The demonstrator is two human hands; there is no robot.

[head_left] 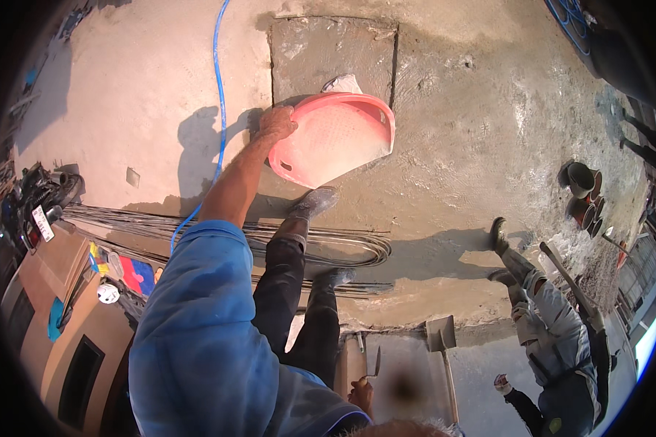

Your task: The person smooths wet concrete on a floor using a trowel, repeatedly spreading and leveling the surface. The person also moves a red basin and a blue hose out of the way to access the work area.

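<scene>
My left hand [278, 122] grips the left rim of a pink plastic basin [335, 138], its fingers wrapped round the edge. The basin is tilted, and its lower right edge looks broken off. Pale residue coats its inside. Just behind its far rim lies a whitish lump [342, 84], partly hidden by the basin. Beyond that is a rectangular patch of wet grey cement [332, 47] with dark straight edges. Low in the view, close to my body, my right hand [361, 395] is closed round a trowel [377, 362], its thin blade seen nearly edge-on.
A blue hose [219, 80] runs along the left. Bent steel rods [357, 244] lie across the ground by my feet. At right, a person [561, 335] stands near a shovel [568, 277] and several dark buckets [581, 180]. A motorbike [44, 197] stands far left.
</scene>
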